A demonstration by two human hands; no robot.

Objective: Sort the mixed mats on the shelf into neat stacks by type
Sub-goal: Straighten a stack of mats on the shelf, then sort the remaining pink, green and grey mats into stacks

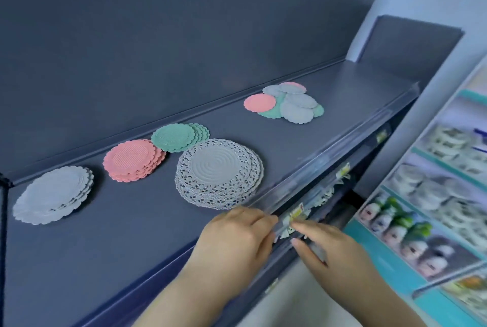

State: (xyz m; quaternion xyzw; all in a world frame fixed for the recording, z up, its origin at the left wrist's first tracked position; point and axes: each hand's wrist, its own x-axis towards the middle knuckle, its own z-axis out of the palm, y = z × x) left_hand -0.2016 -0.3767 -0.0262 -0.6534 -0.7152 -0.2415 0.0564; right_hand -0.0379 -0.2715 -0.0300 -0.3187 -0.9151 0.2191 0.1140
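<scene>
Both hands sit at the shelf's [131,234] front lip, no mat in either. The right hand [332,250] pinches the clear price rail [342,151] between forefinger and thumb. The left hand [237,237] lays bent fingers on it, and whether it grips is lost in blur. Just behind sits the lacy grey stack [218,173], then the plain grey stack [52,194], pink stack [134,160] and green stack [179,138]. Far right, the mixed pile [284,102] lies overlapped, not yet sorted. They look thin, light and floppy, so lift the top one by its scalloped edge.
</scene>
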